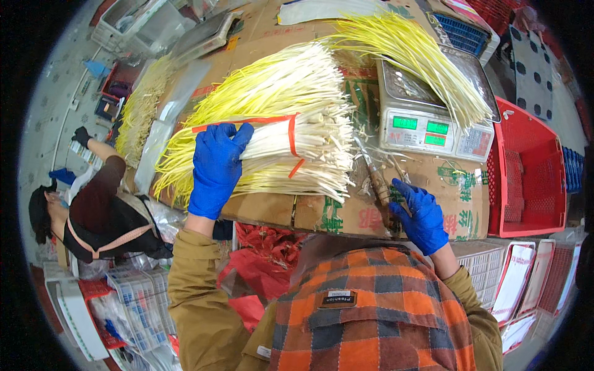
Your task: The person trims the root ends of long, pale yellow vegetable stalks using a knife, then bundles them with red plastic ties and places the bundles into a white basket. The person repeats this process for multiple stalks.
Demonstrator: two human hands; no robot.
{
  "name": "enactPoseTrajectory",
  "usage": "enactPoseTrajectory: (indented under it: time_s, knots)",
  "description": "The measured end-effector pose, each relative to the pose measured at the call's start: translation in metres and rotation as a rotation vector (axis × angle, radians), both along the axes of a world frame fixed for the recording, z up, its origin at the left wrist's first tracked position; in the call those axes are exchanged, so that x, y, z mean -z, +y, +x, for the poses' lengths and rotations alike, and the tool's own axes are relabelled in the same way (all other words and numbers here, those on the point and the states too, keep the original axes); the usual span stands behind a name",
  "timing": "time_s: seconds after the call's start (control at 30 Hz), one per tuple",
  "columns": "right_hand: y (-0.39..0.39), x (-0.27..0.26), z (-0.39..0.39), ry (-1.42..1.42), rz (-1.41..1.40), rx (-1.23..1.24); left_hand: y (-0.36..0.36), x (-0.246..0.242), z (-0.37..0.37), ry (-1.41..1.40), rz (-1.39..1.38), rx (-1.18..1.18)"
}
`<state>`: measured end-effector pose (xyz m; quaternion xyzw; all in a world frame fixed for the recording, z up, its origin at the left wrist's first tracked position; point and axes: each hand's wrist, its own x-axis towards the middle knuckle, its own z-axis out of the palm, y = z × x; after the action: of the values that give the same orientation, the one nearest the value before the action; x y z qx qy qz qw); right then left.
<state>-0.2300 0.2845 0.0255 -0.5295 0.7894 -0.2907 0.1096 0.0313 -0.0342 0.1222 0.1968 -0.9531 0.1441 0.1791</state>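
Pale stalks with yellow leaf ends, apparently blanched chives [274, 79], lie in a wide pile on the cardboard-covered table. On their near part rests a bundle [274, 139] with a red tape [292, 134] around it; the tape's strip runs left to my left hand [218, 162], blue-gloved, which pinches at the bundle's leafy side. My right hand [420, 215], also gloved, is beside the handle of a knife [377, 178], fingers curled and parted; whether it touches the handle cannot be told. More stalks [427, 65] lie across the pan of a digital scale [417, 130] at the right.
A red plastic crate [529, 181] stands right of the scale. Another person [106, 204] works at the left by a further heap of stalks [144, 111]. A second scale [204, 37] is at the upper left. White crates [139, 297] stand at the lower left.
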Motion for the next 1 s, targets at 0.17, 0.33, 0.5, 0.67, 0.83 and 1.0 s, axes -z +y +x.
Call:
enactPoseTrajectory:
  time_s: [0.17, 0.33, 0.5, 0.67, 0.83, 1.0]
  knots:
    - [-0.031, 0.008, 0.021, -0.050, 0.144, 0.043, -0.036, 0.021, -0.026, -0.012, -0.060, 0.012]
    - [-0.063, 0.038, 0.018, 0.033, 0.189, 0.107, -0.041, 0.034, -0.040, -0.163, 0.236, -0.047]
    - [-0.024, 0.033, 0.011, -0.125, 0.021, 0.234, -0.041, 0.008, -0.038, -0.131, 0.237, 0.055]
    - [-0.022, 0.016, 0.019, -0.663, -0.152, 0.238, -0.052, 0.016, -0.072, -0.217, 0.284, 0.187]
    - [-0.025, 0.010, 0.021, -0.652, -0.139, 0.237, -0.055, 0.032, -0.094, -0.214, 0.449, 0.151]
    - [0.006, -0.013, 0.011, -0.737, 0.154, 0.367, -0.050, 0.023, -0.085, -0.264, 0.415, 0.173]
